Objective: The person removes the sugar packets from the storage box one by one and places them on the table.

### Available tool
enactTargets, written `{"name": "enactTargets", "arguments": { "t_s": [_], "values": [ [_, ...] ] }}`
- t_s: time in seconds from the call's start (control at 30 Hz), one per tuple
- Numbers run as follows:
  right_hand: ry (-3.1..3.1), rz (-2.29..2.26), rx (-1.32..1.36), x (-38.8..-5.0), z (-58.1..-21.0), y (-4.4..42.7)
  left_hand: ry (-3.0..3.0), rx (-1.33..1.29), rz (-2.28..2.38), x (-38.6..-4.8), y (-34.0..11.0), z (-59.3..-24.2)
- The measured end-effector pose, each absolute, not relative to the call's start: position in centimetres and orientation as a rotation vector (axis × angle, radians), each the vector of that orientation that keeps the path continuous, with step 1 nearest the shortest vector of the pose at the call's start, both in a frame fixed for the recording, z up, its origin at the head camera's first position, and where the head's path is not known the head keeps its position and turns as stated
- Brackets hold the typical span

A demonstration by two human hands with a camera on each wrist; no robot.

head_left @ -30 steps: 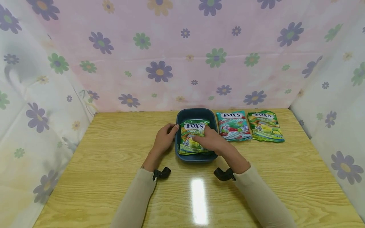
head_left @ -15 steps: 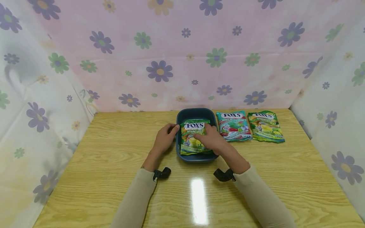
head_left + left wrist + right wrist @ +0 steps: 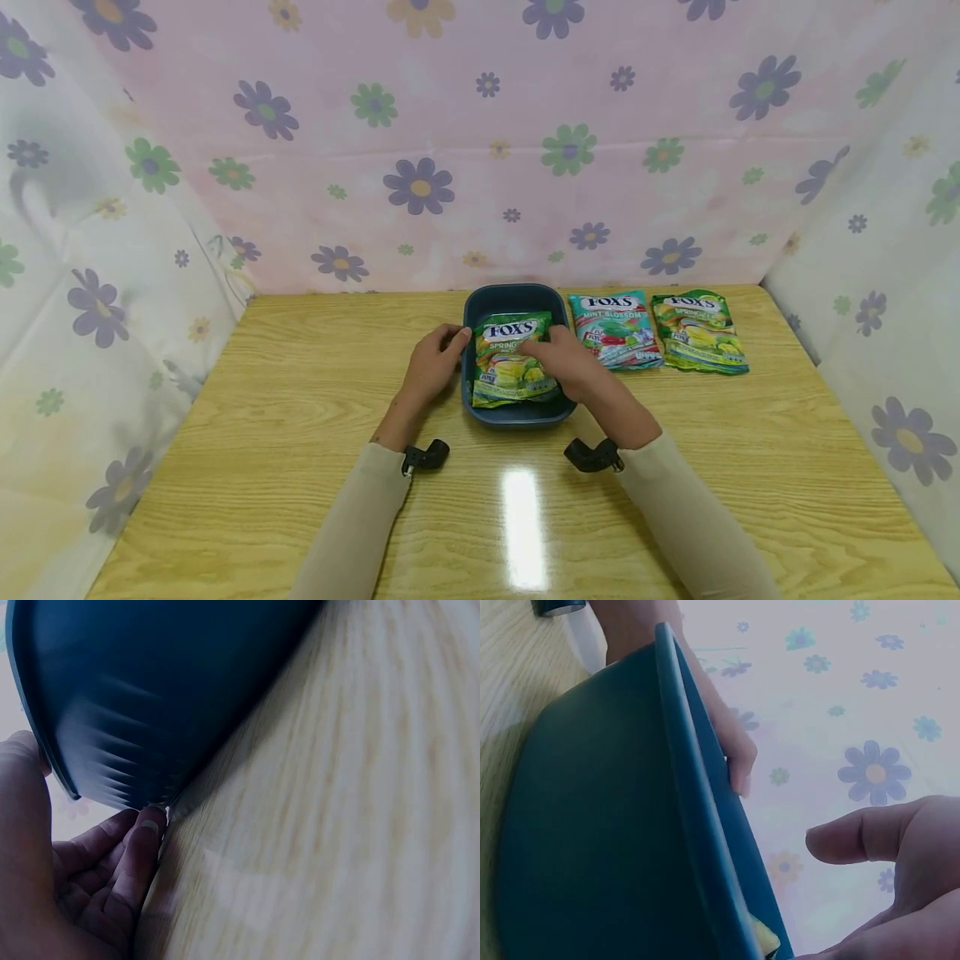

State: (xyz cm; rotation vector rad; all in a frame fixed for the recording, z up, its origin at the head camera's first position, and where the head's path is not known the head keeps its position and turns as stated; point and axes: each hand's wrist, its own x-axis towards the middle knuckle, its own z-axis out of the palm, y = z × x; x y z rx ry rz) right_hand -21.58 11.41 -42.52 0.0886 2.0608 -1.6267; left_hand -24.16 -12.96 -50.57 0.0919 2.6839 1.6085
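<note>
A dark blue plastic tub stands on the wooden table, with a green FOX'S Spring Tea candy bag lying face up inside. At the tub's left side, my left hand holds it: the thumb is on the rim, and in the left wrist view the fingers meet the outer wall near its base. My right hand reaches over the right rim onto the bag's right edge. Its thumb is straight and raised in the right wrist view; the other fingertips are hidden.
Right of the tub lies a teal and red FOX'S Mint Blossom bag. Beyond it is another green Spring Tea bag. A flowered cloth rises behind the table and along both sides.
The bag in the tub has turned slightly. My right hand has shifted a little right, and its thumb has moved up the bag. The left hand stays in place.
</note>
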Motion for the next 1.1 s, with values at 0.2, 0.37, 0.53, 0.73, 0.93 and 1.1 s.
{"name": "enactTargets", "arguments": {
  "t_s": [0.2,0.37,0.53,0.73,0.93,1.1],
  "values": [
    [2.018,-1.666,0.113,-21.8,-42.5,11.5,2.683,0.096,1.614,-24.2,-13.0,-50.7],
    [2.027,-1.661,0.115,-21.9,-42.7,11.5,2.68,0.097,1.619,-24.2,-13.0,-50.7],
    [2.055,-1.667,0.085,-21.9,-43.2,11.2,2.681,0.105,1.622,-24.1,-13.0,-50.7],
    [2.05,-1.7,0.064,-21.7,-43.7,10.9,2.682,0.106,1.619,-24.2,-13.0,-50.8],
    [2.028,-1.711,0.027,-21.5,-43.8,11.0,2.697,0.099,1.597,-24.3,-13.0,-50.7],
    [2.085,-1.677,0.012,-21.4,-44.1,10.8,2.695,0.09,1.599,-24.2,-13.1,-50.8]
  ]
}}
